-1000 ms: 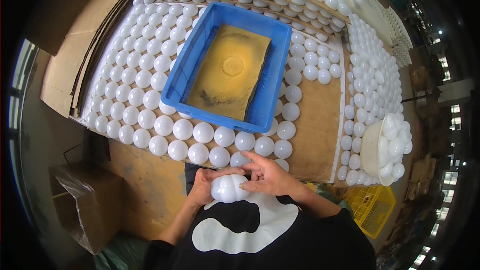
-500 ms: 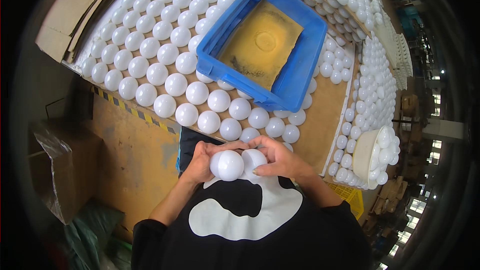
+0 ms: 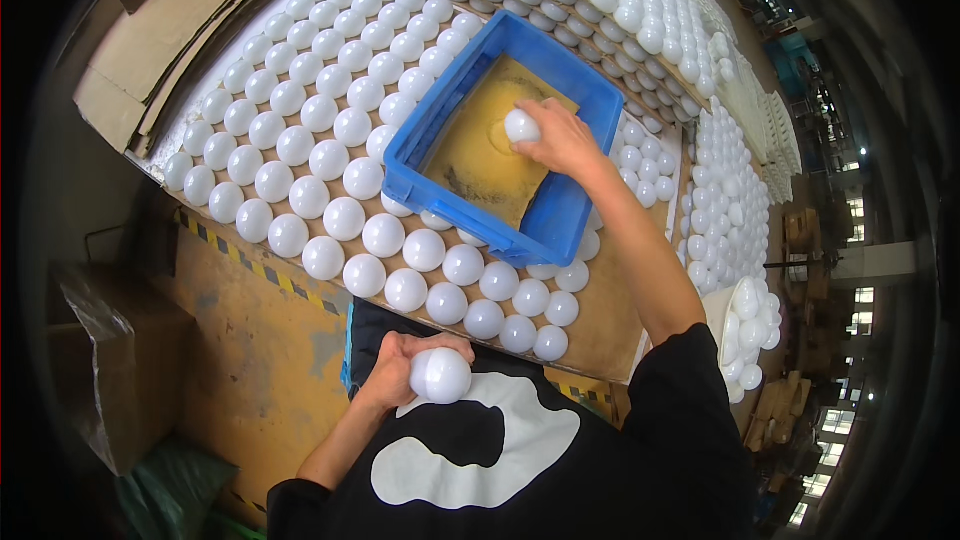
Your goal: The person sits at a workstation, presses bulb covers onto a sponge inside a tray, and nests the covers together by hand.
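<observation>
My right hand (image 3: 560, 137) reaches into the blue plastic bin (image 3: 455, 207), its fingers wrapped round a white bulb cover (image 3: 521, 126). That cover is over the ring-shaped mark on a worn yellow sheet (image 3: 480, 165) in the bin; whether it touches the sheet, I cannot tell. Close to my body, my left hand (image 3: 386, 372) is closed on another white bulb cover (image 3: 441, 376). A second round edge shows behind it, so it may be more than one.
Rows of white bulb covers (image 3: 309, 197) stand on a brown board around the bin. More fill stacked layers (image 3: 600, 40) behind it. A white tub (image 3: 719, 315) heaped with covers is at the right. A cardboard box (image 3: 130, 370) stands at the lower left.
My right hand has left my left hand and moved up and away into the bin with a bulb cover. My left hand keeps its hold near my body.
</observation>
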Tool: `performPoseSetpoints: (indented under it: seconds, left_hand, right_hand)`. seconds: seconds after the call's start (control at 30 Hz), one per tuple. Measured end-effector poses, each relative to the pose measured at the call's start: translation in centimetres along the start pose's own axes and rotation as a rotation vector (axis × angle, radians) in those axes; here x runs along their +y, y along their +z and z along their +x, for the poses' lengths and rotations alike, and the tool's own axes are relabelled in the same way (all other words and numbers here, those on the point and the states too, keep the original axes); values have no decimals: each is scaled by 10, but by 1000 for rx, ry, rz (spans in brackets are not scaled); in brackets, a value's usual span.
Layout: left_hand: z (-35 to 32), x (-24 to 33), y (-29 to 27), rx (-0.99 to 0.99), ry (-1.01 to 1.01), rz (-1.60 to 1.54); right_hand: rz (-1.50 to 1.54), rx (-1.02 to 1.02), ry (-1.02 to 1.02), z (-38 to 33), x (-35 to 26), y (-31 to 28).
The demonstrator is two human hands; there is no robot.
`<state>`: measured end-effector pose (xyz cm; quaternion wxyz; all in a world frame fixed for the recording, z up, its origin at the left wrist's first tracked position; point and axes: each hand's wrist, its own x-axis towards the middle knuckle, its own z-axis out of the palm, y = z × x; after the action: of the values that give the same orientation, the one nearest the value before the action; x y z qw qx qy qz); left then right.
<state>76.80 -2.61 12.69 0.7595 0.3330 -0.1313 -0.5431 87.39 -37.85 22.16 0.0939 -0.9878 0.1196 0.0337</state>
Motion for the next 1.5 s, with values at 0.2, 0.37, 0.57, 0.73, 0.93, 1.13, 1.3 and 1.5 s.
performPoseSetpoints:
  seconds: [0.2,0.37,0.57,0.73,0.93,1.13,1.3,1.5]
  left_hand:
    - [-6,-8,-3,10,195,-39]
    - [3,-4,-1,-31,117,18]
    - [12,0,14,-12,35,104]
    - [10,-1,22,-5,22,210]
    - [13,3,30,74,-145,223]
    - [21,-7,22,76,-216,252]
    - [36,-17,21,11,-238,251]
    - [44,-10,41,38,-217,350]
  right_hand:
    - [1,-72,-79,18,3,22]
    - [20,-95,-64,18,3,30]
    - [-28,-40,-85,27,0,39]
    - [271,-24,36,38,24,31]
    - [944,173,156,-48,69,-51]
    - [887,541,450,-152,194,-47]
    - [363,590,746,-200,298,29]
    - [209,389,840,-185,321,57]
